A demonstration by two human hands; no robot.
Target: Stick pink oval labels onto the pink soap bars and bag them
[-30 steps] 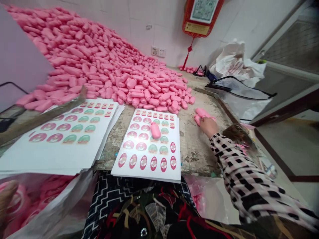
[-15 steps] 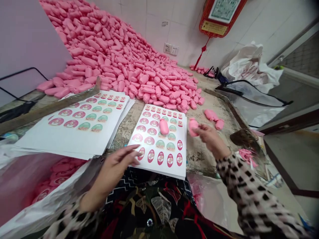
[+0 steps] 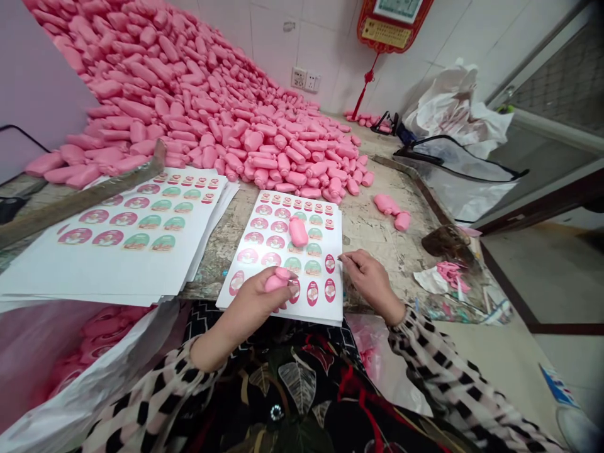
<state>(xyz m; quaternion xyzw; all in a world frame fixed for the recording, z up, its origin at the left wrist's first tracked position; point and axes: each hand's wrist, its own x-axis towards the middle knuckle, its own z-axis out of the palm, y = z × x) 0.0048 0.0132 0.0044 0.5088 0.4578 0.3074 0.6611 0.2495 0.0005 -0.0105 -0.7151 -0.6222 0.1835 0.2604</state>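
My left hand (image 3: 257,292) is closed around a small pink bottle (image 3: 275,281), held over the lower part of a sticker sheet (image 3: 283,311). The sheet lies on top of a small stack and carries round-topped pink and green labels and dark pink oval ones. My right hand (image 3: 370,280) is at the sheet's right edge, thumb and forefinger pinched together beside an oval sticker (image 3: 329,263). Whether anything is between those fingertips is too small to tell. Another pink bottle (image 3: 298,232) lies on the sheet, above both hands.
A big heap of pink bottles (image 3: 212,113) covers the back left of the worn table (image 3: 363,220). Left is another stack of sticker sheets (image 3: 94,270) under a wooden strip (image 3: 85,195). Two loose bottles (image 3: 391,207) lie right. An open bag (image 3: 108,371) holds pink items below.
The bottle in my right hand has passed to my left hand, which closed on it. My right hand has moved to the sheet's right edge. The view has shifted slightly.
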